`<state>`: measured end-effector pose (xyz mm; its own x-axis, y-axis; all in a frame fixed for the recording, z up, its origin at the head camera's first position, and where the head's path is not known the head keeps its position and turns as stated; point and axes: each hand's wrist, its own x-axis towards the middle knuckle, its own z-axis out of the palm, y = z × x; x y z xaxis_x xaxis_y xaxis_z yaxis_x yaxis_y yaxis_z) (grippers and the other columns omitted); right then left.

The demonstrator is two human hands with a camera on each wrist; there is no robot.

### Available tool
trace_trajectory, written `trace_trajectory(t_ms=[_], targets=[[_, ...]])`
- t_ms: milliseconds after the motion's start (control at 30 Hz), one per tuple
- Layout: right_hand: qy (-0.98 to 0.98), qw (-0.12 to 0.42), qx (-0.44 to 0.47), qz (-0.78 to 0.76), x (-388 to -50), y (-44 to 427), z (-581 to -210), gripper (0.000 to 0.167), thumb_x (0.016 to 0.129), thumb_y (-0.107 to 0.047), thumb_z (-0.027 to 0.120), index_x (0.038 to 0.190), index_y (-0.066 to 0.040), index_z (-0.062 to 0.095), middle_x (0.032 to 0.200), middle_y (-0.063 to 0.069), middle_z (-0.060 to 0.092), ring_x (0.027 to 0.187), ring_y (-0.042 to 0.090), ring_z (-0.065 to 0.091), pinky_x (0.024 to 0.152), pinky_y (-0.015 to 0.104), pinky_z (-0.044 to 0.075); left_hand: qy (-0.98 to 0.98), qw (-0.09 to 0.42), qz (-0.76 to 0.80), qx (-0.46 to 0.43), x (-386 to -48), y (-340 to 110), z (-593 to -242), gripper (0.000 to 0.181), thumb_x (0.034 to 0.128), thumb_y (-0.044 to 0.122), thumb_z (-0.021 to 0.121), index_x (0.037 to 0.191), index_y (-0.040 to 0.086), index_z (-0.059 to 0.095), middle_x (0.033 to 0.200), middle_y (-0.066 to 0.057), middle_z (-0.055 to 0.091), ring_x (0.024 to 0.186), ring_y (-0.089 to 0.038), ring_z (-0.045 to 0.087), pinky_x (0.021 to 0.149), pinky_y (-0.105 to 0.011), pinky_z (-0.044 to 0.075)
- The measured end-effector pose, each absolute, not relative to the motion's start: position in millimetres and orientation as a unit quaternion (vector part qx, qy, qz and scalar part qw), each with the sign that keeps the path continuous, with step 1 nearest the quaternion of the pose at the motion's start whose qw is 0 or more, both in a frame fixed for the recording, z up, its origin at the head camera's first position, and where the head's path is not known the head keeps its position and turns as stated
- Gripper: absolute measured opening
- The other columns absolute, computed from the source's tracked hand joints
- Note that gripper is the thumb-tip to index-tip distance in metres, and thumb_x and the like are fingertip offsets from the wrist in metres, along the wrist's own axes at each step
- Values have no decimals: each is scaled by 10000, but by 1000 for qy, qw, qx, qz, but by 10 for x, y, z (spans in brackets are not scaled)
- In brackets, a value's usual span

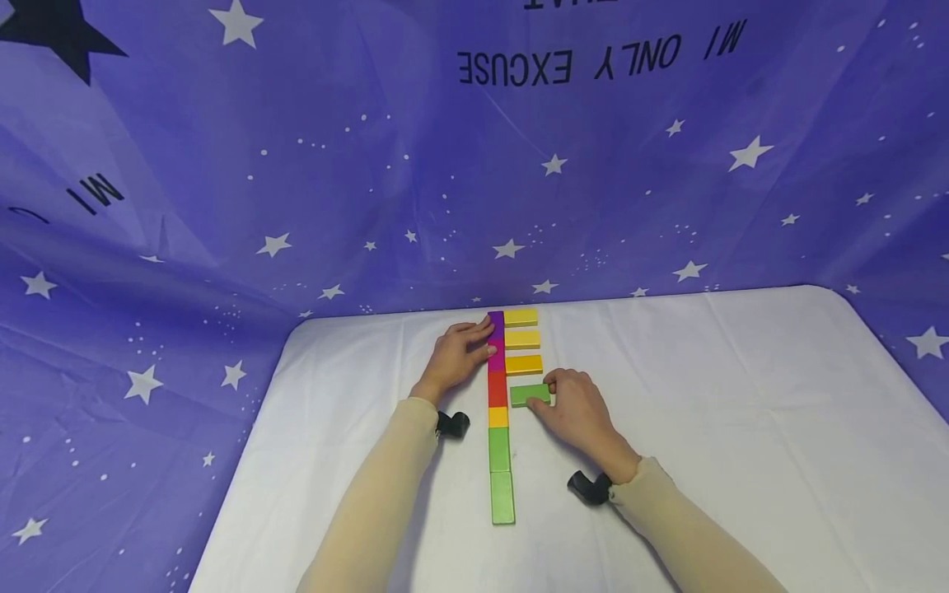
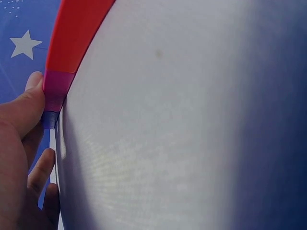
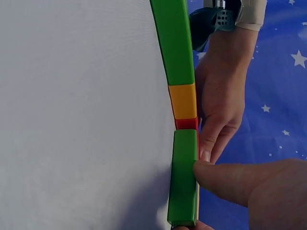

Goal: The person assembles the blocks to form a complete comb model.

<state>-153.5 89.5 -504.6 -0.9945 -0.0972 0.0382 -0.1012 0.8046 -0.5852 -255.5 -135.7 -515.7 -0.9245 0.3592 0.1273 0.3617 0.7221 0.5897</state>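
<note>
A straight column of blocks runs from the table's far edge toward me: purple (image 1: 496,326), magenta (image 1: 498,361), red (image 1: 497,389), a short orange one (image 1: 498,417), then two green ones (image 1: 502,497). My left hand (image 1: 454,356) lies along the column's left side, fingers extended, touching the purple and magenta blocks; its thumb meets the magenta block (image 2: 58,88) in the left wrist view. Between thumb and fingers my right hand (image 1: 582,410) pinches another green block (image 3: 183,177), just right of the red block. A small gap separates it from the column in the head view.
Three yellow blocks (image 1: 523,365) stick out sideways from the column's right side, spaced apart, beyond the pinched block. White cloth (image 1: 741,428) covers the table. A purple star-patterned curtain (image 1: 415,198) hangs behind and at the sides. Each wrist wears a black camera (image 1: 589,488).
</note>
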Motion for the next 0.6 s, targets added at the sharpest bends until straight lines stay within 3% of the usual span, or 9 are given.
trace_trajectory(t_ms=[600], targets=[[-949,6,69,308,-1525,873,-5053,417,825,-340,811,1028,5,693,819,45,605,806,242,528,717,380,478,-930,-1,-312,-192,-2553,-1352,-5150,503,939,316,712,1399,144,602,1502,61,504,1383,-248,446,1174,-446,307]])
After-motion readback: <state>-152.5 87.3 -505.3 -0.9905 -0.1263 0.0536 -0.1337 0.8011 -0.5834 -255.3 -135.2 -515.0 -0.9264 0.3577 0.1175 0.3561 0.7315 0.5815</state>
